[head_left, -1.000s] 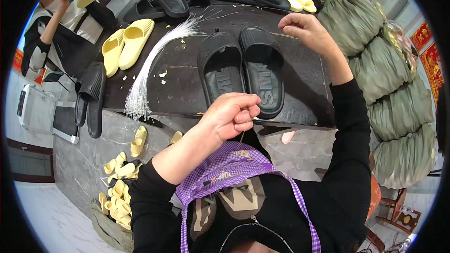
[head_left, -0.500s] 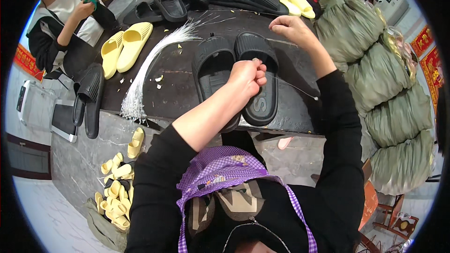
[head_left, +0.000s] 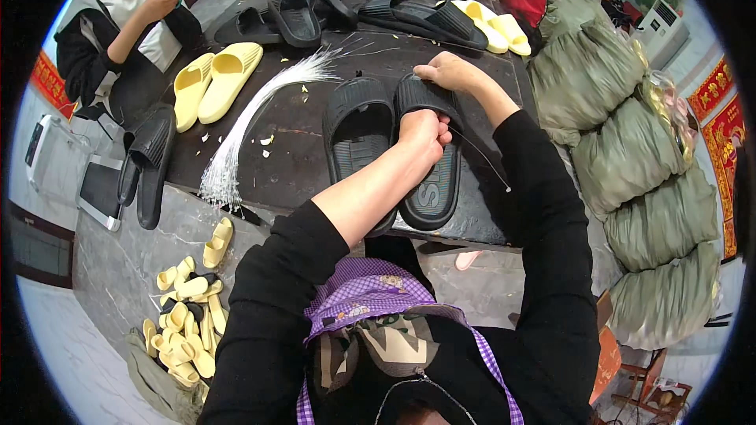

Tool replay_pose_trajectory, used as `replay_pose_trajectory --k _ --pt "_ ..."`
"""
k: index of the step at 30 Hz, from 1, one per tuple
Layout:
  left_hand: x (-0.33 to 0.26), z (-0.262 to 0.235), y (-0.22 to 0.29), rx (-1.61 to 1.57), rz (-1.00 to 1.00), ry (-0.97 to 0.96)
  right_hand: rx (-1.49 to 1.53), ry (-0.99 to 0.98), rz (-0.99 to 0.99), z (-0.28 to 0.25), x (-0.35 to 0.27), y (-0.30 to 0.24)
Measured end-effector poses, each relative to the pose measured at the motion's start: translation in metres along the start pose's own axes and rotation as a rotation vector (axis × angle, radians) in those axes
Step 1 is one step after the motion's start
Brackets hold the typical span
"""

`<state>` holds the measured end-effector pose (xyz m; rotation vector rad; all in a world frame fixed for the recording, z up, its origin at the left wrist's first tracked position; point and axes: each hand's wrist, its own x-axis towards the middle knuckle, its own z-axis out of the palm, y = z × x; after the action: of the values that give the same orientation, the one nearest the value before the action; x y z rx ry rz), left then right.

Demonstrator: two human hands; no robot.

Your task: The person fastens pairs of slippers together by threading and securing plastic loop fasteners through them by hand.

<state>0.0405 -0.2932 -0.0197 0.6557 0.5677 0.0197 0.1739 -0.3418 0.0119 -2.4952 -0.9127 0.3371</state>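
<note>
Black slippers, one pair, side by side on the dark table before you. Your left hand: fingers closed, pinching the right slipper at its strap. Your right hand: fingers curled over that slipper's toe. Left slipper: untouched. White fibre bundle: to your left.

Place: I read this as a slipper workshop.
Bench: dark worktable covered with black slippers and yellow slippers.
Stock: stuffed green sacks stacked alongside.
Floor: yellow offcuts piled below.
</note>
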Motion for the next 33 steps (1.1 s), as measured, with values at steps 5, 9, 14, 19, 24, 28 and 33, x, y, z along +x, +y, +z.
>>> replay_pose_trajectory --k 5,9,14,19,24,28,33 --pt "-0.001 0.002 0.001 -0.021 -0.004 -0.014 -0.026 0.061 -0.047 0.006 0.008 -0.011" --pt "-0.002 0.001 0.002 -0.041 -0.008 -0.022 -0.060 0.123 -0.077 0.012 0.008 -0.020" --pt "-0.002 -0.006 0.002 -0.002 -0.037 -0.004 0.046 0.103 -0.052 0.013 0.009 -0.024" --pt "-0.040 -0.023 -0.002 0.085 0.026 -0.116 0.020 0.263 -0.128 0.014 0.014 0.003" --pt "-0.069 -0.050 0.010 0.080 0.169 -0.272 0.012 0.304 -0.072 0.015 0.006 0.007" --pt "-0.076 -0.060 0.017 -0.016 0.219 -0.368 0.015 0.290 -0.075 0.014 0.001 0.007" --pt "-0.073 -0.071 0.015 -0.102 0.212 -0.303 0.034 0.282 -0.086 0.017 -0.003 0.001"
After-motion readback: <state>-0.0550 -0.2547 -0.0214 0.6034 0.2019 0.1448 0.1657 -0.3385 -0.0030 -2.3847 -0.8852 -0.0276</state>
